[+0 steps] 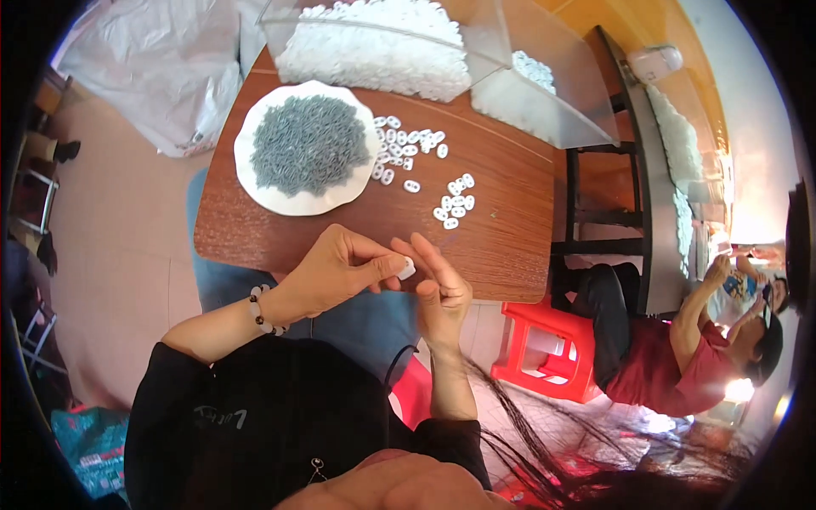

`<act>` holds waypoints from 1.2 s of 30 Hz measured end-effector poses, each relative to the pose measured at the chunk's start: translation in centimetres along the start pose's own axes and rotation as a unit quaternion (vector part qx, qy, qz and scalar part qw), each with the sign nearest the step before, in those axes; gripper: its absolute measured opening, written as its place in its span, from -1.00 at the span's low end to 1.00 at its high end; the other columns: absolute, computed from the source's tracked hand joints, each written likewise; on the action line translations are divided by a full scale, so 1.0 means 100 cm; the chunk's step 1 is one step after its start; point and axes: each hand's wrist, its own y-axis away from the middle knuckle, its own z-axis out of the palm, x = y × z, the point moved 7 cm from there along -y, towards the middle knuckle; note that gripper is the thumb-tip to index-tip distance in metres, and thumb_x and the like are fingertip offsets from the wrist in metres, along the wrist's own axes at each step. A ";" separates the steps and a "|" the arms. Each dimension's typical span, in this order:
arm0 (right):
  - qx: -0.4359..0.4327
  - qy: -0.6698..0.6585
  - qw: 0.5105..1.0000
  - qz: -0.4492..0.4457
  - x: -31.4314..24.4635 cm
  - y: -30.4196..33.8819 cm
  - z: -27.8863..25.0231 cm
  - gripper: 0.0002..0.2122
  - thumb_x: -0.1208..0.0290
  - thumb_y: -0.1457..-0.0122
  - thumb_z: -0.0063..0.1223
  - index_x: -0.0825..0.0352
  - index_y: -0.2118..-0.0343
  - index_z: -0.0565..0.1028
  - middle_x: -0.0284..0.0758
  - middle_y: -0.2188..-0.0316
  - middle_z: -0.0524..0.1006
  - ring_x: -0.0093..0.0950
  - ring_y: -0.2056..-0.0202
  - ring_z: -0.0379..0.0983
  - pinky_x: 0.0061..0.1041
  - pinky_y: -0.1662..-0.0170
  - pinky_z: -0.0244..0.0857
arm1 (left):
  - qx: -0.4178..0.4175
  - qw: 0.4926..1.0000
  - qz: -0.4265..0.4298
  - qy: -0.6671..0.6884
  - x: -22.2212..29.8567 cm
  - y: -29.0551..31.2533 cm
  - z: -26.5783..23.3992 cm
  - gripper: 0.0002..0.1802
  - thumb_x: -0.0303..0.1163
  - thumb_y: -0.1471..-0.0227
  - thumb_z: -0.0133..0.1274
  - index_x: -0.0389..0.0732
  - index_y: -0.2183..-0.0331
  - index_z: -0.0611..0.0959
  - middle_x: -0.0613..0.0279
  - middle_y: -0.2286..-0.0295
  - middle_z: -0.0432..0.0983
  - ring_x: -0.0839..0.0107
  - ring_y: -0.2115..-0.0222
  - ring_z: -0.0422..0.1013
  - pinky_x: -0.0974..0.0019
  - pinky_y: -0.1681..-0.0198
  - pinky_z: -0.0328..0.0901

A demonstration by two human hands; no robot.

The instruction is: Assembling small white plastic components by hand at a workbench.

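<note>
In front of me, over the near edge of the table, my left hand (353, 265) pinches a small white plastic piece (407, 269) between thumb and fingertips. Beside it my right hand (444, 291) is half curled, its thumb and fingers apart around the piece; I see nothing gripped in it. Similar white oval pieces with two dark holes (411, 186) lie loose on the table in a larger cluster and a smaller one (458, 201). To their left, a white scalloped plate (246, 174) carries a heap of thin grey screw-like parts (310, 143).
Clear bins of white pieces (374, 51) line the far side of the brown wooden table (510, 246). A red stool (544, 353) stands at right, near another person (680, 357) working at a dark table. A plastic sack (161, 68) lies at far left.
</note>
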 end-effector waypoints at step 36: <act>0.170 0.027 0.985 0.011 0.036 -0.015 -0.066 -0.77 0.39 -0.28 -0.04 0.48 0.22 0.54 -0.27 0.41 0.60 -0.60 0.35 0.49 -0.64 0.23 0.33 | 0.056 0.599 0.268 -0.753 0.163 -0.241 0.054 -0.56 -0.14 -0.04 0.06 -0.34 0.20 0.58 -0.14 0.29 0.51 -0.03 0.18 0.39 0.02 0.12 0.30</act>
